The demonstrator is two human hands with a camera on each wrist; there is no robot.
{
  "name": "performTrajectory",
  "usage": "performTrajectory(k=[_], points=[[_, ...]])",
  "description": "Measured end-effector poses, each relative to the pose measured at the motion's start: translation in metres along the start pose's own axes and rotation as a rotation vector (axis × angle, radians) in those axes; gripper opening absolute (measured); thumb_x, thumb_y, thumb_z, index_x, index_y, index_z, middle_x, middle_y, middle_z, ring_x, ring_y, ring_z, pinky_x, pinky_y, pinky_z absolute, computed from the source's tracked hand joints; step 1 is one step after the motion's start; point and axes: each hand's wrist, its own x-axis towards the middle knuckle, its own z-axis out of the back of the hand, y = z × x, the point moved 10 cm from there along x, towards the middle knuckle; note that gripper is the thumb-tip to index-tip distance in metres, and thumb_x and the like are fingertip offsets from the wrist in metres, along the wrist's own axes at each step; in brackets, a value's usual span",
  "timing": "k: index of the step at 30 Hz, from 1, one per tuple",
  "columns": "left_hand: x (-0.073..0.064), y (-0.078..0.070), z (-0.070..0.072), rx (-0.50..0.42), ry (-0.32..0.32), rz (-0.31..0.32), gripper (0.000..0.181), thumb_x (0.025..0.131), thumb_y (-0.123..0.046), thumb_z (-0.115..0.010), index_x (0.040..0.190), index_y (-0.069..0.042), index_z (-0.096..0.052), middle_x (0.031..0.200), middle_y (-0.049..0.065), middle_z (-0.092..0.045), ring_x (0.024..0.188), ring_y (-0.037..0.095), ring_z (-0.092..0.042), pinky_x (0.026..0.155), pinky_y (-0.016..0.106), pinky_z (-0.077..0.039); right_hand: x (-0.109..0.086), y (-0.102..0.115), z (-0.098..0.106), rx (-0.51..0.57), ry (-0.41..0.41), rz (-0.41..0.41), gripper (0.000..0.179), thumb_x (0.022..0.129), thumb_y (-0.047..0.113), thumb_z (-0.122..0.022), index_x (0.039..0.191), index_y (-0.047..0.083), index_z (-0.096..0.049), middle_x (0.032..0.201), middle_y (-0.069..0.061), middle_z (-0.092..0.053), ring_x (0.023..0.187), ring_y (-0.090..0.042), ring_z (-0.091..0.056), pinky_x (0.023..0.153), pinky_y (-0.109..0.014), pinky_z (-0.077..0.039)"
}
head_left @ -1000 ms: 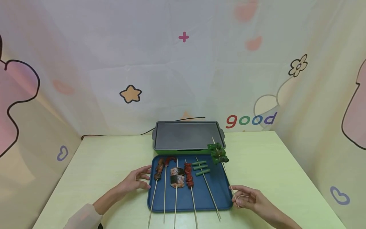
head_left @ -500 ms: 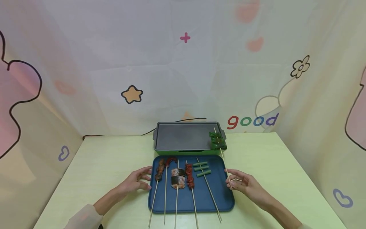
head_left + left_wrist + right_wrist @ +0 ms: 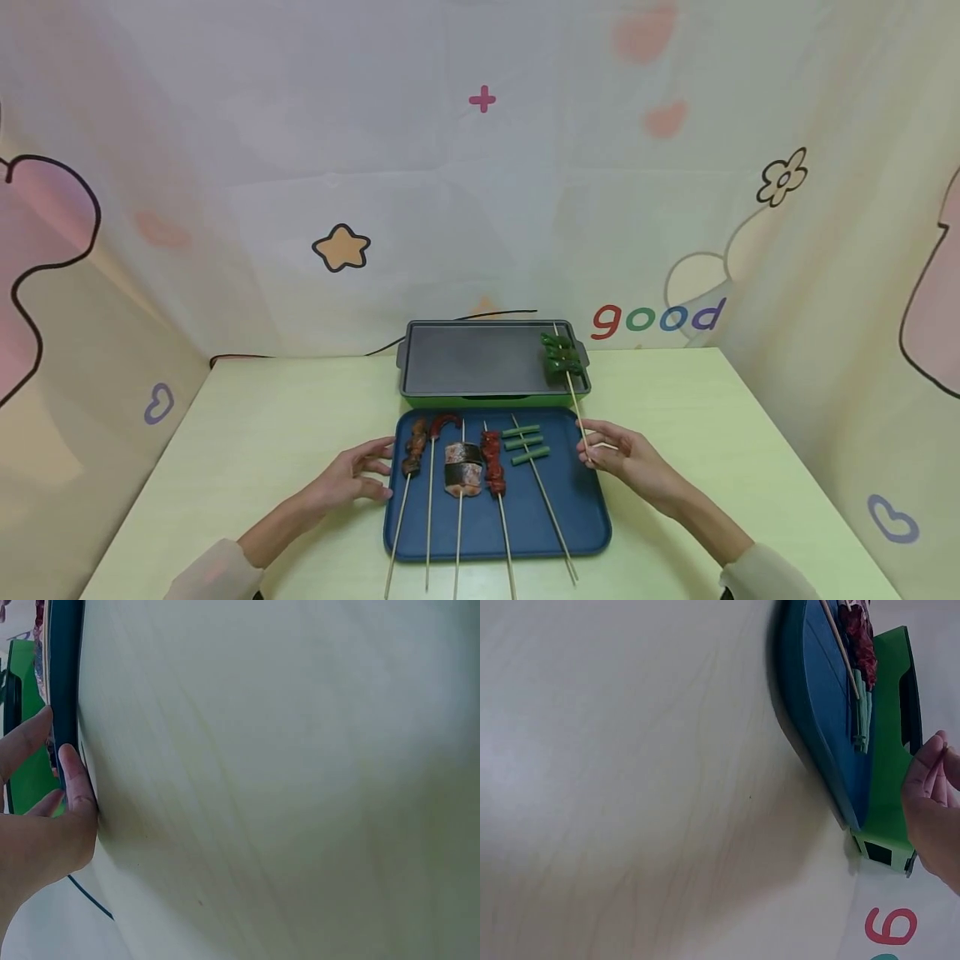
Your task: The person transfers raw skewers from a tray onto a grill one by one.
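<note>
green skewer (image 3: 562, 357), slanting over griddle (image 3: 472, 358), flat blue tray (image 3: 587, 508)

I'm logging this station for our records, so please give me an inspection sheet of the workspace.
Surface: pale table, wood-grained.
Job's things: green skewer over the right end of the griddle, contact unclear; five other skewers on the blue tray, sticks overhanging its near edge.
Clutter: nothing seen.
Hands: left hand touches the tray's left rim; right hand pinches the green skewer's stick.
Cables: dark cord by the table's back edge, left.
Surroundings: printed curtain with "good" lettering.
</note>
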Motion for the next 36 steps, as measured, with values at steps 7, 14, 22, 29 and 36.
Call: performTrajectory(k=[7,14,22,29,36], points=[[0.001,0.001,0.0,-0.006,0.0,0.012,0.081,0.087,0.001,-0.074,0.156,0.005,-0.032,0.147,0.033,-0.044,0.113,0.02,-0.059,0.089,0.028,-0.056,0.011,-0.001,0.002,0.039,0.002,0.014,0.062,0.105,0.011,-0.057,0.153,-0.015,-0.028,0.118,-0.012,-0.062,0.105,-0.007,-0.068,0.093,-0.018,-0.055],[0.002,0.0,-0.001,-0.011,-0.002,0.008,0.081,0.087,0.002,-0.075,0.156,0.005,-0.032,0.146,0.033,-0.045,0.111,0.019,-0.059,0.088,0.028,-0.056,0.019,-0.006,0.004,0.061,-0.005,-0.002,0.064,0.105,0.013,-0.057,0.154,-0.015,-0.026,0.118,-0.01,-0.064,0.105,-0.006,-0.068,0.093,-0.018,-0.055],[0.003,0.001,-0.001,-0.004,0.001,0.01,0.081,0.087,0.001,-0.075,0.156,0.005,-0.033,0.146,0.033,-0.045,0.111,0.017,-0.06,0.088,0.027,-0.056,0.024,-0.01,0.007,0.082,-0.016,-0.017,0.064,0.105,0.012,-0.055,0.155,-0.013,-0.024,0.118,-0.009,-0.063,0.107,-0.005,-0.067,0.094,-0.017,-0.054],[0.004,0.002,0.001,-0.004,-0.01,0.012,0.08,0.087,0.0,-0.075,0.155,0.005,-0.034,0.145,0.032,-0.046,0.113,0.02,-0.06,0.089,0.028,-0.056,0.027,-0.008,0.006,0.097,-0.026,-0.038,0.062,0.106,0.012,-0.054,0.155,-0.013,-0.025,0.12,-0.008,-0.065,0.108,-0.005,-0.067,0.094,-0.018,-0.055],[0.002,0.001,0.0,0.002,-0.004,-0.01,0.079,0.088,0.0,-0.074,0.155,0.007,-0.033,0.144,0.035,-0.046,0.115,0.025,-0.06,0.089,0.029,-0.056,0.021,-0.009,0.006,0.1,-0.016,-0.069,0.066,0.106,0.018,-0.056,0.155,-0.013,-0.026,0.12,-0.006,-0.067,0.11,-0.007,-0.068,0.095,-0.02,-0.055]])
